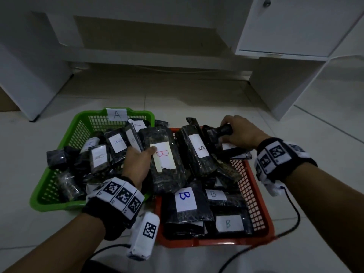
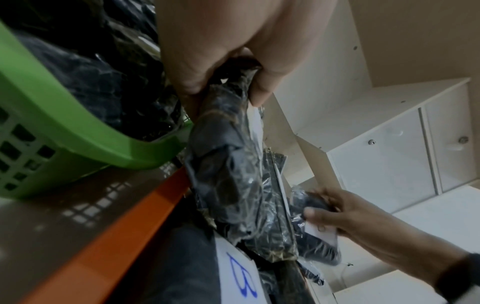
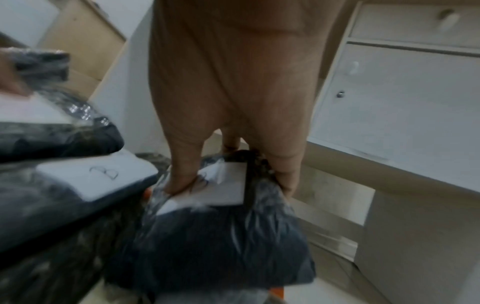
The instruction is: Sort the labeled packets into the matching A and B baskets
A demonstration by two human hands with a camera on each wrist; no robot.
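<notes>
On the tiled floor stand a green basket [image 1: 59, 186] marked A and, touching its right side, an orange basket [image 1: 254, 196], both full of dark packets. The left hand [image 1: 137, 162] grips a long packet with a red B label [image 1: 163, 160] above where the baskets meet. The right hand [image 1: 238, 133] grips a smaller dark packet [image 1: 220, 134] over the orange basket's far corner.
</notes>
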